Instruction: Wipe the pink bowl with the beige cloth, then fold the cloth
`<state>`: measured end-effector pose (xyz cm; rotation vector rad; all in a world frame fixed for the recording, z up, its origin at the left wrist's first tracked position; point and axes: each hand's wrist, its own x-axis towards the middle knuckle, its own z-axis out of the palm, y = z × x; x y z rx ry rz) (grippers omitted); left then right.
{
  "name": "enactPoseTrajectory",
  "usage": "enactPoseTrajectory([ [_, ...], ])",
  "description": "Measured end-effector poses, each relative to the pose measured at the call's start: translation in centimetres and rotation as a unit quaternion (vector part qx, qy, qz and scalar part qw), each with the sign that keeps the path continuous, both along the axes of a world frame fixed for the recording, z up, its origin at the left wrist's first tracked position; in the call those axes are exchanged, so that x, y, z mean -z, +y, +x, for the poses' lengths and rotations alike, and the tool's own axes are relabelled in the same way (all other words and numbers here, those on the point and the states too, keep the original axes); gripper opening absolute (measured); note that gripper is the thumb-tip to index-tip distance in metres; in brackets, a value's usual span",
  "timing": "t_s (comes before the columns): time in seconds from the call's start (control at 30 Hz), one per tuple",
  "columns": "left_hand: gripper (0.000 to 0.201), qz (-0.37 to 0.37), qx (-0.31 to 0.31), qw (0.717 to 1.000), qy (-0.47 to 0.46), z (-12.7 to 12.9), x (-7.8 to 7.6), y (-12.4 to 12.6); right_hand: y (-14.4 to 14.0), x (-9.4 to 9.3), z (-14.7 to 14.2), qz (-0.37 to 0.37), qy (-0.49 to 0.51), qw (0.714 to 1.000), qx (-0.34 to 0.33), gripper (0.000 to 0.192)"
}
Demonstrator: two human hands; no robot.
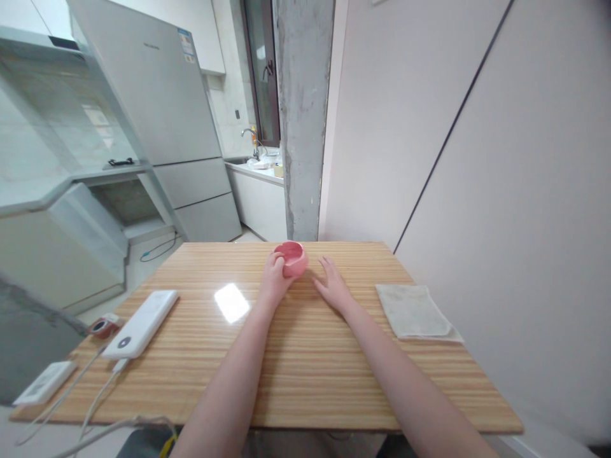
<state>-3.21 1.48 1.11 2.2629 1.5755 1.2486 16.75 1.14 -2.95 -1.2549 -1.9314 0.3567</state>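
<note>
The left hand (273, 275) has its fingers curled around the near left side of a small pink bowl (291, 257), thumb at the rim, so the bowl is gripped from the left. The right hand (331, 284) lies just to the right of the bowl, fingers spread and loosely extended, palm down on the wooden table (305, 369); it holds nothing, and whether its fingertips touch the bowl cannot be told. The bowl sits just above the centre of the frame, near the far edge of the table, between the two hands.

The bowl's near left wall is hidden behind the left fingers, and its inside is too small to make out. It is tilted, its opening turned up and towards the upper left of the frame; being round, it has no clear long axis.

Further out, a folded pale cloth (414, 310) lies at the right of the table, well apart from the hands. At the lower left lie a white power bank (143, 322) with a cable, a small red and white object (102, 327), and a flat white device (44, 381) at the table's corner.
</note>
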Motion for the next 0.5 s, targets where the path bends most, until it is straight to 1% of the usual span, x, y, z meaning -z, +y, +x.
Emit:
enactPoseTrajectory([
  [0.07, 0.030, 0.021, -0.093, 0.995, -0.002, -2.0, -0.6, 0.3, 0.6, 0.8, 0.4, -0.025, -0.030, 0.999, 0.033, 0.053],
  [0.17, 0.029, 0.040, -0.191, 0.980, 0.044, -6.0, -1.2, 0.6, 1.3, 1.6, 0.7, -0.039, -0.066, 0.996, 0.046, 0.041],
  [0.23, 0.029, 0.033, -0.249, 0.965, 0.069, -9.0, -1.2, 0.3, 1.5, 1.7, 0.7, -0.042, -0.078, 0.995, 0.048, 0.036],
  [0.3, 0.031, 0.023, -0.311, 0.945, 0.096, -11.8, -0.8, -0.2, 1.5, 1.7, 0.5, -0.045, -0.084, 0.994, 0.046, 0.034],
  [0.33, 0.033, 0.018, -0.335, 0.936, 0.107, -13.0, -0.5, -0.4, 1.5, 1.7, 0.5, -0.045, -0.085, 0.994, 0.045, 0.034],
  [0.4, 0.037, 0.005, -0.363, 0.925, 0.114, -14.8, 0.3, -0.8, 1.5, 1.7, 0.5, -0.043, -0.085, 0.994, 0.048, 0.034],
  [0.5, 0.037, -0.017, -0.378, 0.919, 0.112, -16.0, 1.3, -0.8, 1.5, 1.7, 0.6, -0.040, -0.085, 0.994, 0.055, 0.036],
])
